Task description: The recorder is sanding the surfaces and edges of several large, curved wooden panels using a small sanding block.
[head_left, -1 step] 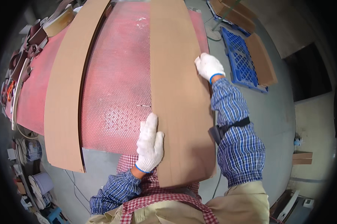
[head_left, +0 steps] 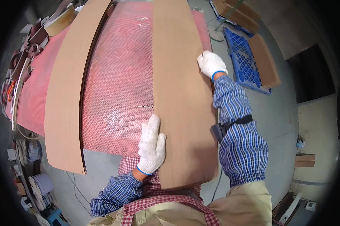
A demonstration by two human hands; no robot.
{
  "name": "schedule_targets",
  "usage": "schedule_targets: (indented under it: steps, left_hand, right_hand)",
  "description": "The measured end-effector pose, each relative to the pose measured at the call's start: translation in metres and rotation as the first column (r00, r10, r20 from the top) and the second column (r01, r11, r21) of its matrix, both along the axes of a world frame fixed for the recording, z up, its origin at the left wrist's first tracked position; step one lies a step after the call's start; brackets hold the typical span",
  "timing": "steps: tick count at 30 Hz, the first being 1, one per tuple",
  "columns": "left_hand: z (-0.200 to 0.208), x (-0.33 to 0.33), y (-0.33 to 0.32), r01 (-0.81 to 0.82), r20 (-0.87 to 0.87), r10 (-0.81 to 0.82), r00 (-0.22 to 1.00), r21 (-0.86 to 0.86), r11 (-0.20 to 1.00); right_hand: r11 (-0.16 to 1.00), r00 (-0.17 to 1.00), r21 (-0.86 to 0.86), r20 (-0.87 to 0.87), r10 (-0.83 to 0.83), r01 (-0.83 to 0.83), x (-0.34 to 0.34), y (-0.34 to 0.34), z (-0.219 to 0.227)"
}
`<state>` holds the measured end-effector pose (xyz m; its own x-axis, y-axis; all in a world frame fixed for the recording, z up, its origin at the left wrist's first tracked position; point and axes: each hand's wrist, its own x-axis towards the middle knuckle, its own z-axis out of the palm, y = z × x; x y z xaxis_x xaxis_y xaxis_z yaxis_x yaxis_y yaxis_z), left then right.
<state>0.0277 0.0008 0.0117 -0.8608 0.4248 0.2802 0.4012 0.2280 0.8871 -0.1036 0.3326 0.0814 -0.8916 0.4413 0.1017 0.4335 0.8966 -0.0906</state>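
Note:
A long light-brown wooden panel (head_left: 185, 113) lies lengthwise in front of me, its near end jutting over the table's front edge. My left hand (head_left: 151, 141), in a white knit glove, rests against the panel's left edge near this end, fingers stretched out and thumb toward the top face. Farther up, my right hand (head_left: 212, 64), gloved too, is closed at the panel's right edge. A small tan bit shows by its fingertips, too little to name. A second similar panel (head_left: 68, 94) with a dark edge lies to the left.
Under the panels is a table covered in pink bubble-textured sheeting (head_left: 117, 83). Brown abrasive-looking strips and a tape roll (head_left: 60, 20) crowd its left side. On the floor to the right are a blue pallet (head_left: 242, 56) and a brown board (head_left: 266, 62). Cables run across the floor below.
My right hand has shifted very slightly up along the panel's edge. The left hand and both panels stay practically where they were.

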Motion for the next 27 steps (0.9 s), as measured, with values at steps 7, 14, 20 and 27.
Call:
schedule_targets:
  steps: [7,14,20,27]
  left_hand:
    - [-0.003,0.001,0.001,-0.002,-0.053,0.003,0.999,0.019,1.0]
    - [-0.006,-0.005,0.005,-0.022,-0.024,0.023,0.999,0.052,0.998]
    - [-0.006,-0.008,0.011,-0.052,-0.028,0.053,0.998,0.027,0.998]
    - [-0.019,-0.01,0.008,-0.066,-0.021,0.067,0.998,0.017,0.998]
  right_hand:
    - [1.0,0.999,-0.022,0.044,0.002,-0.001,0.014,-0.012,0.005]
    - [0.999,1.0,-0.043,0.015,0.025,-0.024,0.177,-0.089,0.0]
    - [0.926,0.965,0.279,0.146,0.22,-0.253,0.337,-0.163,0.005]
    - [0.966,0.972,-0.209,0.209,-0.107,0.151,0.402,-0.21,0.01]
